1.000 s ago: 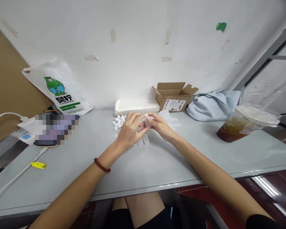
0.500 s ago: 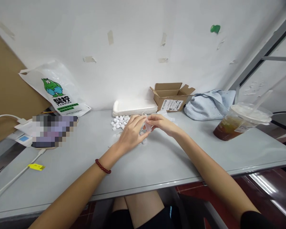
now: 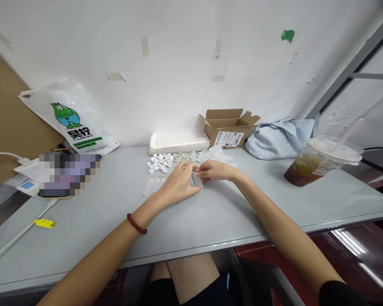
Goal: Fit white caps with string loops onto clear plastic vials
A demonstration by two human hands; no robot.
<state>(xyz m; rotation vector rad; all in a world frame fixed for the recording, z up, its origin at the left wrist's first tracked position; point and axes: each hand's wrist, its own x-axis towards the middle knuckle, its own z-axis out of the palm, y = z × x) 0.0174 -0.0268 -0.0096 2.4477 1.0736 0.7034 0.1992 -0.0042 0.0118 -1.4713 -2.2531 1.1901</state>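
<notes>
Between my hands is a small translucent plastic piece [image 3: 196,180], partly covered by fingers, so its exact kind is unclear. My left hand [image 3: 178,183] curls around its left side, thumb below and fingers above. The fingertips of my right hand [image 3: 217,170] pinch it from the right. Behind my left hand lies a pile of small white caps [image 3: 159,162]. Off-white string loops [image 3: 182,158] are heaped beside the caps. More translucent plastic pieces [image 3: 217,152] lie behind my right hand, and flat clear ones [image 3: 149,187] with loops rest left of my left hand.
At the wall stand a stack of white sleeves [image 3: 178,142], an open cardboard box [image 3: 228,137] and a pale blue cloth bag [image 3: 277,139]. A drink cup with straw [image 3: 322,163] is at the right. A phone [image 3: 70,174], cables and a plastic bag [image 3: 72,119] occupy the left.
Both hands have come lower and nearer to me with the plastic piece. The string loops behind them now show more fully.
</notes>
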